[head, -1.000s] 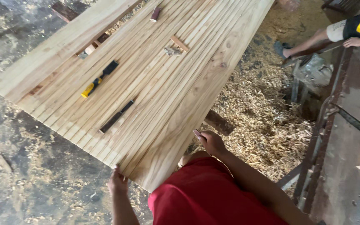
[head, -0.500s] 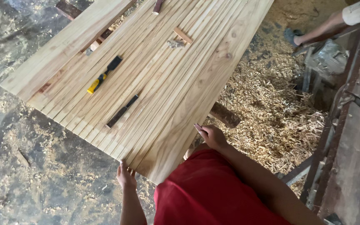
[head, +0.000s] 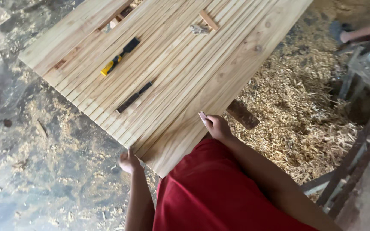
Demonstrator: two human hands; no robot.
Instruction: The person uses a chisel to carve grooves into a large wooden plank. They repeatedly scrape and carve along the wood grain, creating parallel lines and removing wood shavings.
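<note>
Gripping one pale, ribbed wooden panel (head: 202,72), the left hand (head: 129,161) clasps its 7 o'clock edge, the right hand (head: 217,127) its 5 o'clock edge; two chisels (head: 119,56) lie on top.

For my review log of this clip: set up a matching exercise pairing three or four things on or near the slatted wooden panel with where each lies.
Things:
1. yellow-handled chisel
2. dark flat metal bar
3. small loose wood strip
4. brown wooden block

Places:
A. on the sawdust floor beside the right hand
B. far end of the pale slatted wooden panel
C. nearest the left hand
D. panel's left part, beyond the bar

Pairs: 1-D, 2-C, 3-B, 4-A
</note>
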